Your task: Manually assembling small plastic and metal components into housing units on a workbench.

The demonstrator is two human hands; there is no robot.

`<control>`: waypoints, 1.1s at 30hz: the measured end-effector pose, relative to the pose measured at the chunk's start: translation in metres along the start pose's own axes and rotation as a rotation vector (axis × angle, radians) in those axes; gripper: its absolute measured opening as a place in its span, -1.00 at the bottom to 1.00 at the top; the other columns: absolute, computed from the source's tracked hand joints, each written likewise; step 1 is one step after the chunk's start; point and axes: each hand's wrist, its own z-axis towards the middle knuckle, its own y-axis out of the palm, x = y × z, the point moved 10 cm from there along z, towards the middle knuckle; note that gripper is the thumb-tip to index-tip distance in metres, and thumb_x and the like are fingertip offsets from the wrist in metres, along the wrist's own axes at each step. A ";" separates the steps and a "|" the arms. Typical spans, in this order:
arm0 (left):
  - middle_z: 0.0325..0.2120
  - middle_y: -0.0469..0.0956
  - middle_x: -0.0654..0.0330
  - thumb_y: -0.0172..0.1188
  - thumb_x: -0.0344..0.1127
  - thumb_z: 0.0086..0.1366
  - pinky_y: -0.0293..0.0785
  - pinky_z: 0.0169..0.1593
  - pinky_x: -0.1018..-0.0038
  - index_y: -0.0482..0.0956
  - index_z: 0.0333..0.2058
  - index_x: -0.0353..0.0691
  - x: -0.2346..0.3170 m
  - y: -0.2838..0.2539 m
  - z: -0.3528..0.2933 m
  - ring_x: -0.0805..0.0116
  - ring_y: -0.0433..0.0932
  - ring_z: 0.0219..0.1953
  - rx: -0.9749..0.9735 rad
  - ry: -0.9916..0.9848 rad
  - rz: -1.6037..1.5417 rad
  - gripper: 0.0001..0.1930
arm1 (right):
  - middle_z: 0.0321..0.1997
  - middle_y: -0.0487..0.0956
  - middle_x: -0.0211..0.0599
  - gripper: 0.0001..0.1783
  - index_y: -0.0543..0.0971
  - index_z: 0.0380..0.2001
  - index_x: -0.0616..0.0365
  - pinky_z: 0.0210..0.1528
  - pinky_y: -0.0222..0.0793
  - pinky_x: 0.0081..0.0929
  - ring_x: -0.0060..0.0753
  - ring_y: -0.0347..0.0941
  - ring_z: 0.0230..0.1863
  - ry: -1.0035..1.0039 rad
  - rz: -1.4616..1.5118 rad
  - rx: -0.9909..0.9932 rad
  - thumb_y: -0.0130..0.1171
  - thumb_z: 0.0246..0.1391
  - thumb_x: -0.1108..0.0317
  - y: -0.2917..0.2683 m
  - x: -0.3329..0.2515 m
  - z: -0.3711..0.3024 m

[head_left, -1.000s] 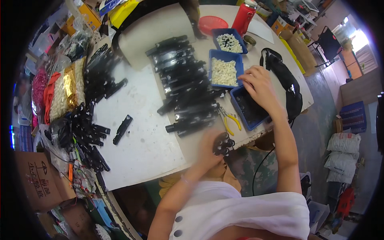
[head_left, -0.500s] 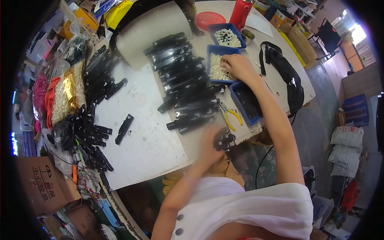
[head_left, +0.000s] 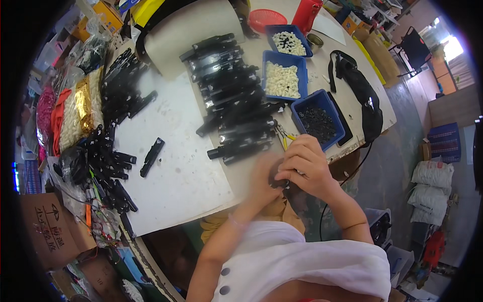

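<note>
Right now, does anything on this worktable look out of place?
One elongated black part lies stray on the white sheet, apart from the row of similar parts. Black bits also speckle white pieces in the far blue tray.

Brown cardboard carton (head_left: 68,221) at lower left: bears upright columns of dark printed Chinese characters, with a dark umbrella-shaped handling symbol (head_left: 55,213) above them, all on the side facing the camera. Stacked white plastic sacks (head_left: 431,173) at far right: carry dark print, too small to make out. Dark blue rectangular box (head_left: 445,143) above the sacks: shows rows of small marks, illegible at this size
</note>
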 end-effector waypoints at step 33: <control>-0.22 0.40 -0.01 0.36 -0.47 -0.20 0.38 -0.10 0.34 0.31 -0.08 -0.26 0.021 -0.005 0.005 0.02 0.42 -0.18 0.100 0.152 0.168 -0.37 | -0.47 0.55 -0.19 -0.75 0.60 -0.51 0.10 -0.22 0.30 -0.29 -0.16 0.43 -0.26 0.190 -0.740 -0.562 0.24 -0.20 0.15 0.032 0.195 0.099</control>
